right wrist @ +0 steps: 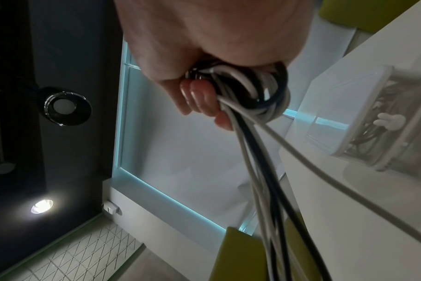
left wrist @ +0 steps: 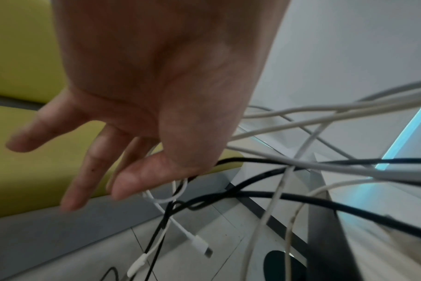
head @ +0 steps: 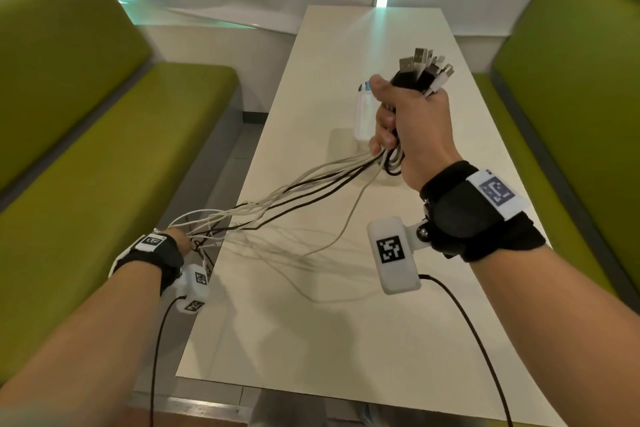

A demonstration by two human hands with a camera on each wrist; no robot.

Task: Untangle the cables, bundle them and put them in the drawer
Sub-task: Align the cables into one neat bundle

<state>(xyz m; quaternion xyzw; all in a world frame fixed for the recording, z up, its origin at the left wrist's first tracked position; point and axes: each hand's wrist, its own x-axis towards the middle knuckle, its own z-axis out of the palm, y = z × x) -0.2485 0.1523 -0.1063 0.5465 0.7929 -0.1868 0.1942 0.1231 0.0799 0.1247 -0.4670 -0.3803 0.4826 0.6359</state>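
Several white and black cables stretch across the white table between my two hands. My right hand is raised over the table and grips one end of the bunch, with the USB plugs sticking up out of the fist. In the right wrist view, coiled turns of the cables lie in the right hand. My left hand is low, beside the table's left edge. Its thumb lies against a finger with cables passing between them; the other fingers are straight. Small plugs dangle below.
A small white drawer box stands on the table just behind my right hand; cables show through its clear front. Green benches run along the left and right sides. A grey tiled floor lies below the left hand.
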